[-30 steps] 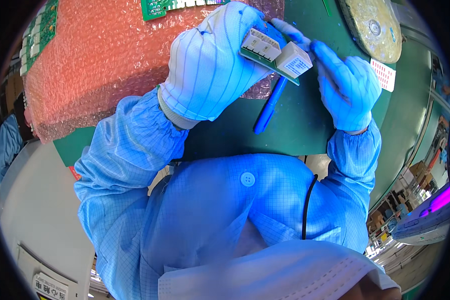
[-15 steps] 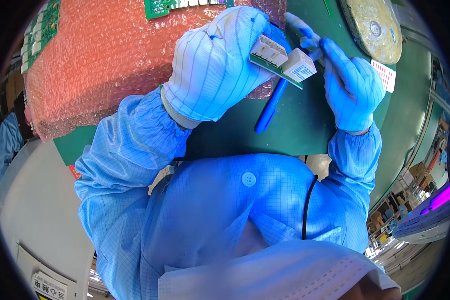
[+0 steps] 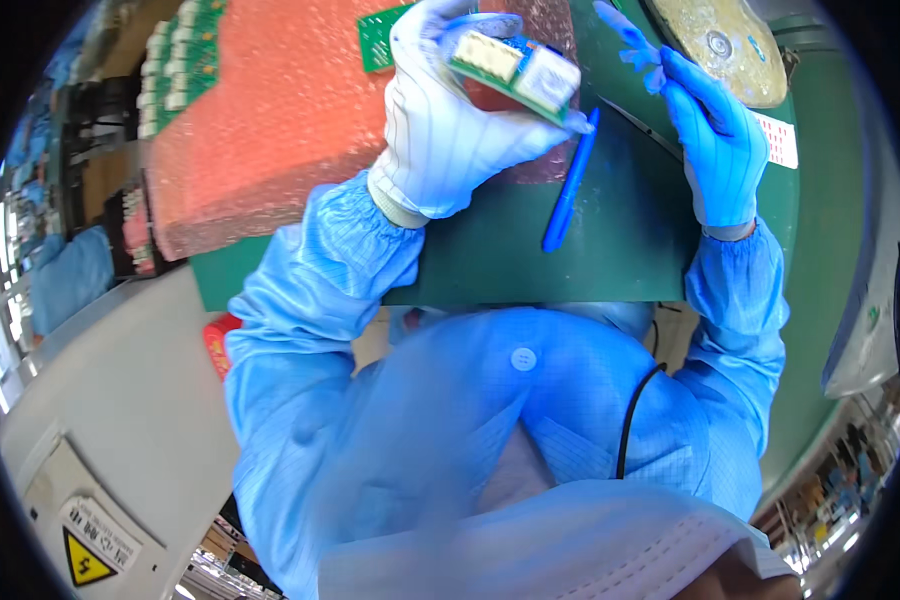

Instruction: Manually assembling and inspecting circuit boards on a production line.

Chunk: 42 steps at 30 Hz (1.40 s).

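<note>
My left hand [image 3: 450, 135], in a white striped glove, grips a small green circuit board [image 3: 510, 88] by its edges, raised and tilted over the table. The board carries a white connector [image 3: 487, 56] and a white box-shaped component [image 3: 550, 80]. My right hand [image 3: 715, 130], gloved with blue-looking fingertips, is apart from the board on the right; its fingers are stretched out and I see nothing held. Beside it, a thin dark metal tool [image 3: 642, 127] runs toward the palm, its kind unclear. Below the board a blue pen [image 3: 570, 190] lies on the green mat [image 3: 490, 260].
Pink bubble wrap [image 3: 270, 130] covers the table's left side. On it lie a green board with white parts [image 3: 180, 65] and another board [image 3: 378, 40], partly hidden by my left hand. A round worn metal base [image 3: 720, 45] and a white card with red marks [image 3: 778, 140] are at right.
The whole view has shifted. My left hand has turned the circuit board and moved it away from my right hand, whose fingers are straighter; the thin metal tool now shows.
</note>
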Motion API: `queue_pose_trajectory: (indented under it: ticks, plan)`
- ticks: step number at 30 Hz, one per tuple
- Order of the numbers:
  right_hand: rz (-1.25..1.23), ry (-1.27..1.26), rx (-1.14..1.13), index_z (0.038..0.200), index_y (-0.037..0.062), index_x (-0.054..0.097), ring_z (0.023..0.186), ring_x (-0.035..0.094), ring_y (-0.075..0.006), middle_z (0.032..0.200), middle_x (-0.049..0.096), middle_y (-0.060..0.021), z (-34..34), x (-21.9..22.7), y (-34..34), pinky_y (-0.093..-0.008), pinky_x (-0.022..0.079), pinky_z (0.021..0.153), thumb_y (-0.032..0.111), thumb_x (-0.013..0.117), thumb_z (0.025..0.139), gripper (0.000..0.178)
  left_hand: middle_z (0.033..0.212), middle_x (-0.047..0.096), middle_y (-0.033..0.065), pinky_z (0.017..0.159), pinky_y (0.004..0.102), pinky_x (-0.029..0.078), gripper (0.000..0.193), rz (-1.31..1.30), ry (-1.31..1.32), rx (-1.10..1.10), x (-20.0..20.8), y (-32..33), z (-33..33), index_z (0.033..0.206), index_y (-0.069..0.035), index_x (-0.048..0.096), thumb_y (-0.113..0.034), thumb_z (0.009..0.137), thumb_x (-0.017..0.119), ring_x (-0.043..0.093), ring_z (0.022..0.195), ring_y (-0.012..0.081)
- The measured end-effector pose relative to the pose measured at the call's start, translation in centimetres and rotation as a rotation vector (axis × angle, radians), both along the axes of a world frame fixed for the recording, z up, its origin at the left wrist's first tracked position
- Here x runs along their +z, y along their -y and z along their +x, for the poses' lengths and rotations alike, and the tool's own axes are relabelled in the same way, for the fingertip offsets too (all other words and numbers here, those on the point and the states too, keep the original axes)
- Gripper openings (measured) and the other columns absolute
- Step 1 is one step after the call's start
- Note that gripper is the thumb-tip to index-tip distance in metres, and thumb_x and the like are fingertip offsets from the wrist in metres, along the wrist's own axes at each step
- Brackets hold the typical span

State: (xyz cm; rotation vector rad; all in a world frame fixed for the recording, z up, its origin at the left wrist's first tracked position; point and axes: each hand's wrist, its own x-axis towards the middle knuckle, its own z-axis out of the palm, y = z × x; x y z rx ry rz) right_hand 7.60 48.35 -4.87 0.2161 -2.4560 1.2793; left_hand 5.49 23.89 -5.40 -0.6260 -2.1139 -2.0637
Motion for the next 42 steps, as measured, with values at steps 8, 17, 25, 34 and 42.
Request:
queue_pose_trajectory:
  ticks: [8,17,25,34,42]
  plan:
    - [-0.369,-0.013,0.171,0.125,-0.0052,0.062,0.099,0.064,-0.0128,0.109,0.068,-0.0070,0.4,-0.6,0.3,-0.0239,0.051,0.086,0.005,0.060,0.095,0.032,0.112,0.059,0.0077,0.090,0.0339,0.047,0.057,0.185,0.254,0.010,2.6,-0.3,-2.6,0.144,0.001,0.031,-0.025,0.100,0.056,0.057,0.099,0.0174]
    - [-0.226,0.000,0.120,0.124,0.0012,0.065,0.099,0.063,-0.0106,0.110,0.069,-0.0018,-0.7,-1.5,-0.1,-0.0234,0.049,0.086,0.011,0.061,0.096,0.030,0.088,0.061,0.0058,0.067,0.0363,0.050,0.031,0.860,0.672,-0.097,3.1,-0.6,-4.6,0.104,-0.008,0.053,-0.038,0.099,0.051,0.059,0.079,0.0225]
    - [-0.519,0.089,0.158,0.127,0.0012,0.062,0.101,0.063,-0.0128,0.113,0.069,-0.0079,0.7,-0.8,1.3,-0.0240,0.049,0.086,0.011,0.062,0.096,0.033,0.091,0.057,0.0024,0.073,0.0341,0.045,0.042,0.968,1.034,-0.471,1.5,-2.0,-4.4,0.103,-0.019,0.055,-0.059,0.097,0.045,0.053,0.085,0.0175]
    - [-0.290,0.108,0.236,0.125,-0.0002,0.064,0.095,0.064,-0.0123,0.107,0.069,-0.0078,0.8,0.2,1.5,-0.0242,0.051,0.081,0.008,0.062,0.095,0.032,0.100,0.057,0.0021,0.073,0.0355,0.040,0.058,0.975,0.856,-0.396,3.5,-4.9,-1.6,0.106,-0.018,0.053,-0.073,0.090,0.045,0.048,0.081,0.0189]
    - [-0.659,0.142,0.319,0.132,0.0032,0.059,0.106,0.059,-0.0159,0.118,0.062,-0.0081,1.4,-0.6,-0.6,-0.0263,0.046,0.093,0.006,0.060,0.096,0.037,0.088,0.054,0.0023,0.065,0.0294,0.039,0.052,1.018,0.973,-0.416,2.4,-3.5,-2.1,0.107,-0.015,0.053,-0.064,0.088,0.058,0.046,0.071,0.0108]
